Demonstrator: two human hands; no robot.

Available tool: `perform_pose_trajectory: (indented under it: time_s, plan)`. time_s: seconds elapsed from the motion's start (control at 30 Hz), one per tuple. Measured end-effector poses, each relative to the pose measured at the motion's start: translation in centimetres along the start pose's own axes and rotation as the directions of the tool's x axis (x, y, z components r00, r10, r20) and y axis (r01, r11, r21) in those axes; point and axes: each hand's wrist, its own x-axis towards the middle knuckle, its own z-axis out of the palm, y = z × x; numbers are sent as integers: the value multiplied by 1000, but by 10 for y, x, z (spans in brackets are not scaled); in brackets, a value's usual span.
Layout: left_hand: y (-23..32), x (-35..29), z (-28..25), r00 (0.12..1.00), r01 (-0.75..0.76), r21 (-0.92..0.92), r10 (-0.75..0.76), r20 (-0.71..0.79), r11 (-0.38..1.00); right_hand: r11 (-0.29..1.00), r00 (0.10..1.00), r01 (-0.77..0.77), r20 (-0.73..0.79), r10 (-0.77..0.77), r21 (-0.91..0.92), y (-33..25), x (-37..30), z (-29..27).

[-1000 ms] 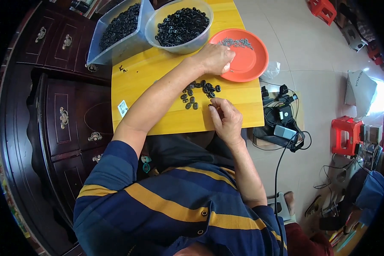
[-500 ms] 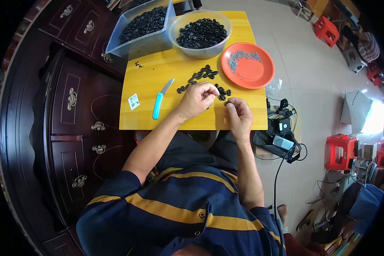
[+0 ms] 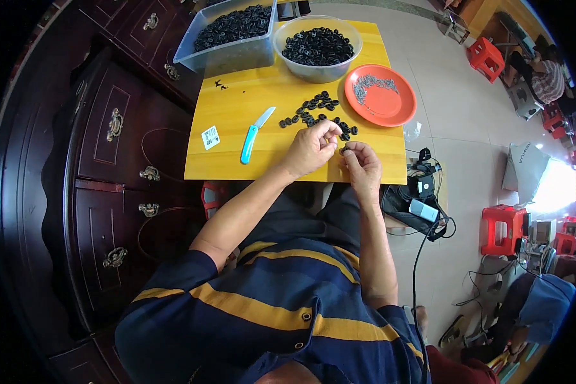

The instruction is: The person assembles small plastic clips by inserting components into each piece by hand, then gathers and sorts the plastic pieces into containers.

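My left hand (image 3: pixel 312 151) is closed in a pinch over the near part of the yellow table (image 3: pixel 227 118). What its fingertips hold, if anything, is too small to make out. Just to its right, my right hand (image 3: pixel 366 168) pinches a small black oval piece (image 3: pixel 345 150) between thumb and forefinger. The hands are close together but apart. Beyond them lies a loose scatter of similar black oval pieces (image 3: pixel 323 101), some partly hidden by my left hand. An orange-red plate (image 3: pixel 387 109) at the right holds many tiny grey slivers (image 3: pixel 367 83).
A folding knife (image 3: pixel 250 142) with a turquoise handle lies blade out left of my left hand, beside a white label (image 3: pixel 210 137). A translucent bowl (image 3: pixel 320 72) and bluish bin (image 3: pixel 233 59), both full of black pieces, stand behind. Dark wooden drawers (image 3: pixel 109 185) flank the left.
The view has shifted, so the table sits a little higher and further right in the picture. Both hands keep nearly the same pinching pose over the table.
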Motion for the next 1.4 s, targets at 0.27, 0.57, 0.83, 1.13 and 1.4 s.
perform_pose_trajectory:
  time_s: [0.27,0.57,0.83,1.13,1.4]
  plan:
    - [5,0,1,998,-12,56,8,61,998,998,1000,1,0,-1,-63,4,1,-2]
    - [11,3,2,997,-18,118,8,81,993,998,1000,-2,-18,0,-63,3,1,0]
    - [11,7,4,993,-25,44,20,120,999,1000,1000,-8,12,8,18,4,0,-7]
    - [-4,29,1,974,-206,401,147,175,893,986,989,24,-146,1,166,-20,-4,-27]
    - [-12,47,14,928,-331,632,123,351,700,981,991,5,-130,21,195,-16,-1,-29]
